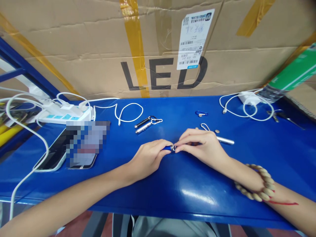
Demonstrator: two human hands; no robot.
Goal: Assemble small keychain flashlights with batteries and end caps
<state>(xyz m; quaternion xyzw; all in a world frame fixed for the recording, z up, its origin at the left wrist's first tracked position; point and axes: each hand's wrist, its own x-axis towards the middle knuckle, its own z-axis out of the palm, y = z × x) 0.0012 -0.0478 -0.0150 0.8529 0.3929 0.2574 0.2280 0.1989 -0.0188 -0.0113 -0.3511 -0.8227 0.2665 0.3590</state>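
My left hand (pixel 148 156) is closed around a small blue pen-shaped light (pixel 168 148) over the blue table (pixel 172 187). My right hand (pixel 201 144) pinches the silver end cap (pixel 174 147) at the tip of that blue light; the two hands meet at the table's middle. A silver tube (pixel 225 140) lies just behind my right hand, partly hidden by it. Two small button cells (pixel 217 131) and a white loop cord (pixel 204 126) lie beside it. My right wrist wears a wooden bead bracelet (pixel 256 184).
A black and a silver pen light (pixel 144 125) lie further back. A power strip (pixel 65 113) with white cables sits at the left, phones (pixel 53 154) in front of it. A white charger (pixel 248 97), keys (pixel 277 115) and a blue clip (pixel 201 114) are at the right. A large cardboard box (pixel 158 46) stands behind.
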